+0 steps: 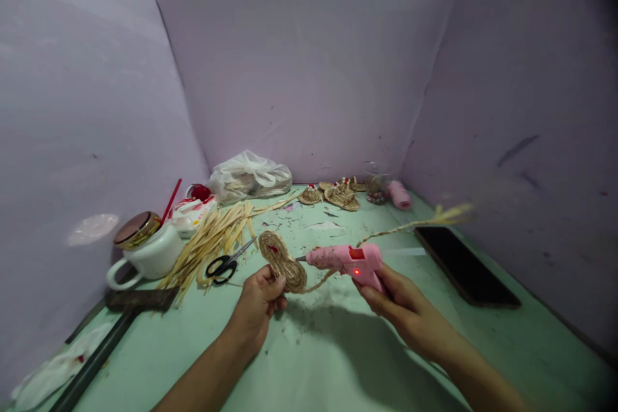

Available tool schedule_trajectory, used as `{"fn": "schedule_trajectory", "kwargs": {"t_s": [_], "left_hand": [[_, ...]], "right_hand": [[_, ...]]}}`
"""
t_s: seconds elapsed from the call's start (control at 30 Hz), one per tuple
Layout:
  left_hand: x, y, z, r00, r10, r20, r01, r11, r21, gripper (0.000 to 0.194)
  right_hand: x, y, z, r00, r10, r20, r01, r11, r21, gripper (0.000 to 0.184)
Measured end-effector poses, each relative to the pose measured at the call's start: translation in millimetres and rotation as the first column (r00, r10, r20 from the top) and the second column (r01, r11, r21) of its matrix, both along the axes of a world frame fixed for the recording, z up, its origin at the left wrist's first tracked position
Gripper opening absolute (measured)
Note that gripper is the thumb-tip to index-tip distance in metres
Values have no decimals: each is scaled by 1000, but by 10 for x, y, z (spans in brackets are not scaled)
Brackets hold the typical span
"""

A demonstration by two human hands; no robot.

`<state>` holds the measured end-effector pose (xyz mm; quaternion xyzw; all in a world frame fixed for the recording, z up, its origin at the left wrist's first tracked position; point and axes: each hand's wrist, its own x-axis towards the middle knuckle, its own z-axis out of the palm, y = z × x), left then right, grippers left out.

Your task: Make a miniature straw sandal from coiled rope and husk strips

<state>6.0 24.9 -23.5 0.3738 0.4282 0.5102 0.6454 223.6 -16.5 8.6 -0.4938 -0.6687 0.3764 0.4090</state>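
My left hand (259,301) pinches a heart-shaped coil of jute rope (282,261) and holds it up over the green table (318,354). A loose rope tail (410,224) runs from the coil up to the right and ends in a blurred frayed tip. My right hand (392,296) is closed round the grip of a pink glue gun (346,262). A red light glows on the gun's side. Its nozzle points left and sits right at the coil's edge.
Black scissors (223,266) lie by a heap of pale straw strips (212,241). A white lidded mug (145,248) stands at left. A plastic bag (251,177), finished jute pieces (338,194) and a pink thread spool (400,194) line the back. A dark phone (463,264) lies at right.
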Motion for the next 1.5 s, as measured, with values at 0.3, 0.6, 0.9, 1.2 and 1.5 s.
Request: {"fn": "schedule_trajectory", "kwargs": {"t_s": [0.3, 0.6, 0.9, 1.2, 1.5], "left_hand": [[18, -29, 14, 998, -25, -52, 26, 999, 20, 25], [31, -33, -4, 997, -29, -75, 32, 999, 37, 24], [35, -46, 11, 993, -36, -109, 40, 999, 31, 23], [23, -32, -4, 991, -53, -121, 58, 997, 43, 23], [39, -37, 2, 996, -44, -73, 44, 999, -7, 20]], "right_hand": [[-13, 0, 12, 1000, -19, 24, 19, 999, 27, 21], [-19, -11, -1, 1000, -20, 4, 20, 1000, 20, 20], [-28, -4, -8, 1000, -20, 3, 20, 1000, 23, 21], [-25, -6, -3, 1000, -15, 3, 15, 1000, 26, 18], [1, -9, -23, 982, 0, -188, -8, 999, -39, 25]]}}
